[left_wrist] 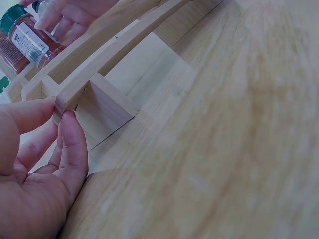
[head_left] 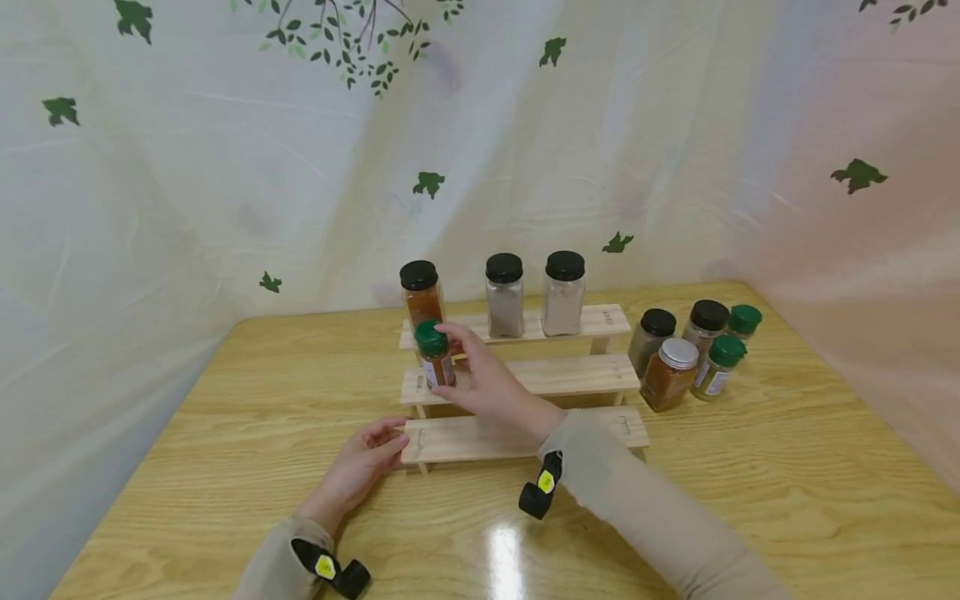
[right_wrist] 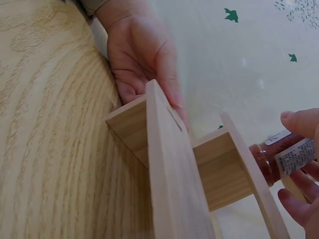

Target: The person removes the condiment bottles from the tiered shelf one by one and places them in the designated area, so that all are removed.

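Observation:
My right hand holds a small spice jar with a green cap and red contents, thumb on one side and fingers on the other. The jar is upright at the left end of the middle step of a three-step wooden rack; its base is right at the board in the right wrist view. With thumb and fingers, my left hand pinches the left end of the lowest step. On the top step, a black-capped jar of orange-brown spice stands behind the green-capped one, partly hidden by it.
Two black-capped jars, one greyish and one pale, share the top step. Right of the rack, several jars are grouped on the wooden table, including a silver-lidded one and a green-capped one. A leaf-printed curtain hangs behind.

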Available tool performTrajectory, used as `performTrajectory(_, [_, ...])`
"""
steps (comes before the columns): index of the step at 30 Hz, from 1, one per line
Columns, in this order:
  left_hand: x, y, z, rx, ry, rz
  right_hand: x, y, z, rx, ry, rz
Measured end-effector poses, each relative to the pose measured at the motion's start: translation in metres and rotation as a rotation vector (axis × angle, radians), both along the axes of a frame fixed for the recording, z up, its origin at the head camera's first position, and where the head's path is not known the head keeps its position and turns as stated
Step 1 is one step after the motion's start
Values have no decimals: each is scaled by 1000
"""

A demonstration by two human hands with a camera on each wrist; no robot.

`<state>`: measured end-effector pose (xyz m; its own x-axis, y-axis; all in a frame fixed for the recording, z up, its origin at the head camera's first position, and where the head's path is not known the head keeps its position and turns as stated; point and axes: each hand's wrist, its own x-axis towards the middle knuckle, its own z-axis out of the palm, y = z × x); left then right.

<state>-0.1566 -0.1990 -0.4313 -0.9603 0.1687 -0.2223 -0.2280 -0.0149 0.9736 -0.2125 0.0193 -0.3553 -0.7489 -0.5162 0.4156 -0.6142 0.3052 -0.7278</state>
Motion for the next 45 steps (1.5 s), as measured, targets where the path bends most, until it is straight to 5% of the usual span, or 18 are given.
performTrajectory(15, [0,0,2,-3,-8,0,5,-13,-13,-63,16,-111])
performTrajectory(45, [1,-1,3,41,8,-32,14,-10,-10,-219,7,-107])
